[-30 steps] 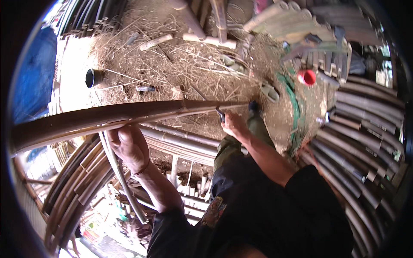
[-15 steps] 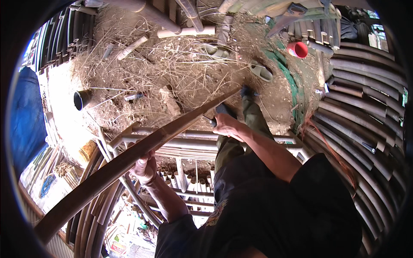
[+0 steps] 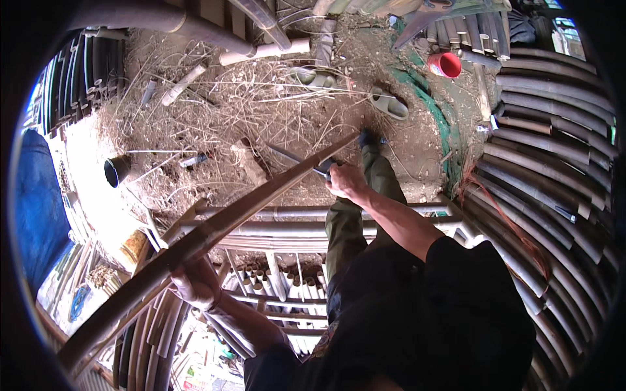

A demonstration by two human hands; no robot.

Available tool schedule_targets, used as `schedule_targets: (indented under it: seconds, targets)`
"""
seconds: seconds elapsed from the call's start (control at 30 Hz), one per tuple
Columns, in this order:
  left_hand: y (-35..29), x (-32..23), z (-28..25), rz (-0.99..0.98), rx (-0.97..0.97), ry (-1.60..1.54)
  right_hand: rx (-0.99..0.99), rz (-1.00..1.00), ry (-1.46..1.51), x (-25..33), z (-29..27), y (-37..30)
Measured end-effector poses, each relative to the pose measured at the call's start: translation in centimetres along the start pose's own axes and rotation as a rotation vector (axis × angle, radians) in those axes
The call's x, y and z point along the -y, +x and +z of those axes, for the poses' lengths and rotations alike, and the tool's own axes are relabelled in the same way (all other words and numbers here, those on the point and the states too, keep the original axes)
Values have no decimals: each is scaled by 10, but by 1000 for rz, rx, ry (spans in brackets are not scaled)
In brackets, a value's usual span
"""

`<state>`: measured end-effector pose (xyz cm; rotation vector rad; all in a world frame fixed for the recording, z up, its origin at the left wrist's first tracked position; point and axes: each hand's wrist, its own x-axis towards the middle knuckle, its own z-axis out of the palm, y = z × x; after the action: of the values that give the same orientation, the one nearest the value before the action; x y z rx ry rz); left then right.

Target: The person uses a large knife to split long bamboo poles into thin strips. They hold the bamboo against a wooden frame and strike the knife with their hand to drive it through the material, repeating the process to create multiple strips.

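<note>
A long dark bamboo pole [image 3: 202, 238] runs slantwise from the lower left up to near my foot at upper centre. My left hand [image 3: 197, 284] is closed around it from beneath, toward its lower-left part; the pole hides some of the fingers. My right hand [image 3: 347, 181] is closed on the dark handle of a knife [image 3: 284, 152], close to the pole's far end. The long blade points to the upper left, and the pole crosses in front of part of it. Whether the edge touches the bamboo I cannot tell.
Before my legs stands a bamboo frame [image 3: 287, 228]. Stacked bamboo poles [image 3: 541, 176] fill the right side. Thin strips [image 3: 261, 98], a wood block [image 3: 248, 161], clogs [image 3: 389, 103], a black bucket [image 3: 117, 171] and a red bucket [image 3: 445, 65] lie or stand on the ground.
My left hand has slid toward the lower left along the pole. The knife blade now shows beyond the pole's far side, and my right hand has shifted slightly right.
</note>
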<state>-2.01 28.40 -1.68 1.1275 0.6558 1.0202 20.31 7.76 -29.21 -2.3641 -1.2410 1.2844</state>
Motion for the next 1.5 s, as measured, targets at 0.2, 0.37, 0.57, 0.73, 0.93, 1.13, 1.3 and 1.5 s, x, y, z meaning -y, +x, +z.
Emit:
schedule_targets:
  seconds: [0.2, 0.37, 0.57, 0.73, 0.93, 1.13, 1.3, 1.5]
  targets:
    - [-34, 72, -8, -278, -47, 226, 154, -36, -10, -11, -7, 25]
    - [-18, 138, 5, -96, -404, 208, 118, -121, 236, -3, 5, 40]
    - [-20, 139, -8, -62, -338, 388, -322, 307, 686, 80, 90, 44]
    - [-5, 147, -40, -88, -443, 273, -56, 54, 323, 44, 79, 55]
    - [-3, 148, -31, -166, -409, 83, -421, -403, -301, 15, 63, 38]
    - [-17, 157, -47, -180, -252, 54, 208, -240, 417, 47, -5, 19]
    - [-7, 161, -42, -144, -160, -2, 57, 183, 95, -78, 86, 82]
    - [-6, 192, -26, -137, -338, 74, -175, -89, 283, -91, 106, 83]
